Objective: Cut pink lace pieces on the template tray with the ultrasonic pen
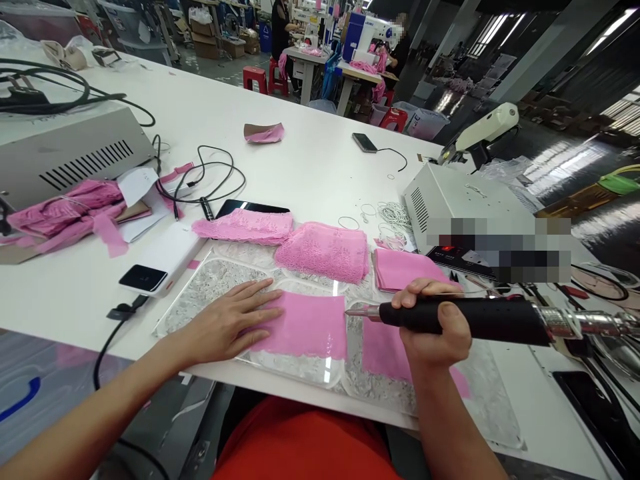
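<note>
My left hand lies flat with fingers spread on a clear plastic template, over a pink fabric piece. My right hand grips a black-handled ultrasonic cutter, thumb on top. Its pointed metal tip is at the right edge of that fabric piece, beside the template; whether it touches cannot be made out. Another pink fabric piece lies to the right, partly hidden by my right hand and forearm. Beneath is a scratched, whitish clear board.
Behind the template lie stacked pink lace and folded pink fabric. A white power bank and a vented box stand left, another vented box right. Loose cables and a phone lie farther back.
</note>
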Demonstrator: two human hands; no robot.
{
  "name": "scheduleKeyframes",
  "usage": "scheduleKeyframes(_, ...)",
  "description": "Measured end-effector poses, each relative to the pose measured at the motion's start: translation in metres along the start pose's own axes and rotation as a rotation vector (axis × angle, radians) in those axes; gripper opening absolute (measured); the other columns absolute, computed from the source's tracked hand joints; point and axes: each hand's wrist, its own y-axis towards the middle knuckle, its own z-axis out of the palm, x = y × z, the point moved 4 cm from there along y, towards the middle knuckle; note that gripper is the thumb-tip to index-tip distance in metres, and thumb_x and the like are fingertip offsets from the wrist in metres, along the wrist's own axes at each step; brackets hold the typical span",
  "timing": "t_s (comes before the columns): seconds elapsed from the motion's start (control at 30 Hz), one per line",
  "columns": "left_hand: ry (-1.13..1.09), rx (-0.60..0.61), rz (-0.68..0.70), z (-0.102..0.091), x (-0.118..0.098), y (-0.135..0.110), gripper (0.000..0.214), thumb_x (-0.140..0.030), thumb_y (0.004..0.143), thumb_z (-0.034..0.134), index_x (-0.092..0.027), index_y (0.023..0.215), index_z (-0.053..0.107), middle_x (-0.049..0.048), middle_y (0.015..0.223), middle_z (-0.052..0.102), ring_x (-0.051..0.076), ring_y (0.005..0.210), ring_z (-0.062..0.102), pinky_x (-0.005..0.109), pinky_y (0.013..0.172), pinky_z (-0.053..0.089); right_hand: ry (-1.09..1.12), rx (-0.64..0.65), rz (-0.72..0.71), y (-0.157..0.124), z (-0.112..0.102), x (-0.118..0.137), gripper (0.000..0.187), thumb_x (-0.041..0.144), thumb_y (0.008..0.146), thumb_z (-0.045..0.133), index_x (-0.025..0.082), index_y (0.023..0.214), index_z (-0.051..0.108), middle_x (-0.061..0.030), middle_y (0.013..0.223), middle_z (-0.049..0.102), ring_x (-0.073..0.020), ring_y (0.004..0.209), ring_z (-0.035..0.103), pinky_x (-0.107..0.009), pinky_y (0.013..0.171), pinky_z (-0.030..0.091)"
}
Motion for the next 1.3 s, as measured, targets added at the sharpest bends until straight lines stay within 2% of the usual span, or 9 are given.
scheduleKeyframes(0.6, 0.006, 0.000, -0.005, -0.0002, -0.0008, 0.0004, 0.040, -0.035, 0.096, 0.049, -0.028, 0.136, 0.053, 0.0032, 0.146, 0.046, 0.029, 0.141, 0.032, 0.049, 0.110, 0.041, 0.005, 0.019, 0.000, 0.0006, 0.0002, 0.0021, 0.011, 0.027, 0.071, 0.057, 0.018, 0.073, 0.062, -0.0003, 0.071, 0.059, -0.0111, 0.052, 0.054, -0.028, 0.048, 0.049)
scheduleKeyframes(0.9, -0.019, 0.001, -0.010, 0.0003, -0.0003, -0.0003, 0.041, -0.034, 0.095, 0.051, -0.027, 0.136, 0.052, 0.0040, 0.147, 0.045, 0.029, 0.142, 0.031, 0.050, 0.110, 0.040, 0.056, 0.144, 0.077, -0.0028, -0.0027, 0.0077, 0.015, 0.030, 0.072, 0.058, 0.017, 0.076, 0.064, -0.0015, 0.071, 0.059, -0.0105, 0.049, 0.053, -0.028, 0.044, 0.049)
scheduleKeyframes(1.3, -0.030, 0.016, -0.025, -0.0005, -0.0009, 0.0002, 0.042, -0.033, 0.095, 0.052, -0.027, 0.136, 0.053, 0.0040, 0.147, 0.046, 0.030, 0.142, 0.031, 0.050, 0.110, 0.040, 0.029, 0.173, 0.081, -0.0055, 0.0008, 0.0064, 0.013, 0.031, 0.072, 0.060, 0.018, 0.073, 0.063, -0.0011, 0.070, 0.060, -0.0105, 0.048, 0.053, -0.027, 0.044, 0.049)
